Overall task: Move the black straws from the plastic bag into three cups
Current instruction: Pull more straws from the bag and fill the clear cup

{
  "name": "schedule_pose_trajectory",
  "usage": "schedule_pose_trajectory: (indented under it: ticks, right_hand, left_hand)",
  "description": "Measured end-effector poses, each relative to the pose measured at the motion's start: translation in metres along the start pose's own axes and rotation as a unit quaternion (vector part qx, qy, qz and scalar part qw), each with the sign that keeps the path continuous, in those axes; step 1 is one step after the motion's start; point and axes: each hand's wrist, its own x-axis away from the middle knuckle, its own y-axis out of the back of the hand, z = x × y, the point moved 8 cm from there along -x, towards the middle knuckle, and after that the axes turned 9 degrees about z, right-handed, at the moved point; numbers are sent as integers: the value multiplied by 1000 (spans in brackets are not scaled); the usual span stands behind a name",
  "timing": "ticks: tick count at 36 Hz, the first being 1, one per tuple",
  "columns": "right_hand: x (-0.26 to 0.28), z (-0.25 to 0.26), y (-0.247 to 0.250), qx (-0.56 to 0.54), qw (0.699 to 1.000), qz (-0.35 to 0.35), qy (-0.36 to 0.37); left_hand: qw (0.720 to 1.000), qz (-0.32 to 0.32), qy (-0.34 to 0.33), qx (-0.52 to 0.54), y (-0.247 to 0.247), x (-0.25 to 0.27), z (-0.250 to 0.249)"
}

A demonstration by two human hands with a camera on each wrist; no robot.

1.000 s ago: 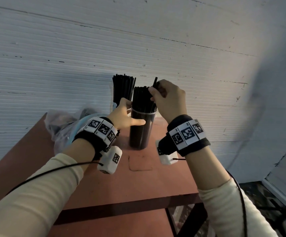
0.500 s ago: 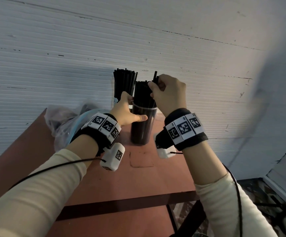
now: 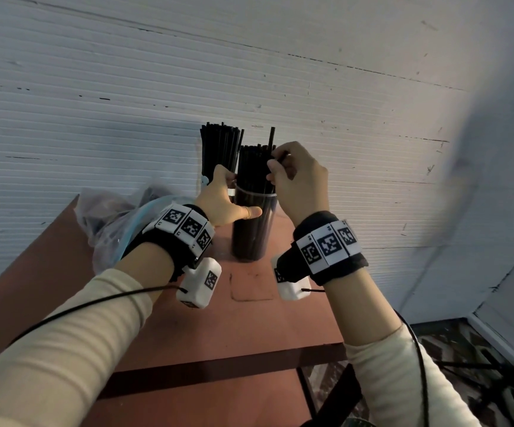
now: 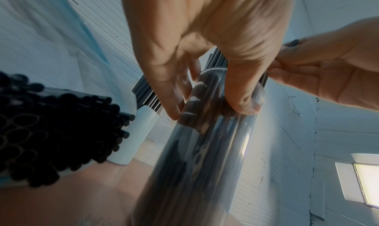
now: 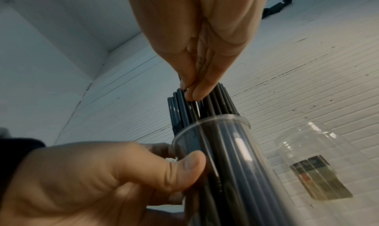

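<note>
A clear cup (image 3: pixel 254 232) packed with black straws (image 3: pixel 254 167) stands on the red-brown table (image 3: pixel 249 318). My left hand (image 3: pixel 237 195) grips this cup just under its rim, thumb in front and fingers behind; the left wrist view shows the same left hand (image 4: pixel 209 109) on the cup (image 4: pixel 205 164). My right hand (image 3: pixel 275 160) pinches one straw (image 3: pixel 271 137) that sticks up above the bundle. In the right wrist view, the right hand (image 5: pixel 189 91) pinches that straw at the bundle's top (image 5: pixel 205 109). The crumpled plastic bag (image 3: pixel 111 217) lies at the left, with straws (image 4: pixel 51 132) inside.
A second cup (image 4: pixel 139 132), white, stands behind with a tall bunch of straws (image 3: pixel 218 149). A third clear cup (image 5: pixel 317 156) stands to the right near the wall; its contents are unclear. A ribbed white wall (image 3: pixel 372 149) runs close behind. The table's edge (image 3: pixel 218 371) is near me.
My right hand has shifted slightly left over the cup, still pinching the straw, which now shows further above my fingers. My left hand keeps its hold on the cup.
</note>
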Motion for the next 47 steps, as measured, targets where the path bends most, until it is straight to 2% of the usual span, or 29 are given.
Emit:
schedule_pose_trajectory:
  ticks: [7,10,15,24,26,31,35,42,47]
  right_hand:
    - [5,-3,1,-14,1000,6,-10]
    - [6,7,9,20,999,-14,29]
    - [5,23,31,4,995,-47,83]
    - [9,-1,15,-27,996,78,21]
    - [7,1,23,-40,997,60,24]
    - [-5,7,67,-34,997,-58,45]
    - [-11,8,82,-31,995,-83,52]
    - [-22,5,53,-11,999,-21,34]
    - [-18,3,10,84,993,85,10]
  left_hand:
    - [1000,-6,-3,7,0,-1,2]
    - [1000,-9,-4,8,0,-2,2]
    - [1000,-21,-6,19,0,-4,3]
    - [999,-11,-12,35,-2,-5,6]
    - [999,-10,-9,33,-2,-5,5]
    - [999,18,1,49,-4,-6,7]
    - [996,46,-2,71,-4,-5,7]
    - [993,62,-7,100,-4,-2,5]
    - [991,77,-3,109,-5,0,8]
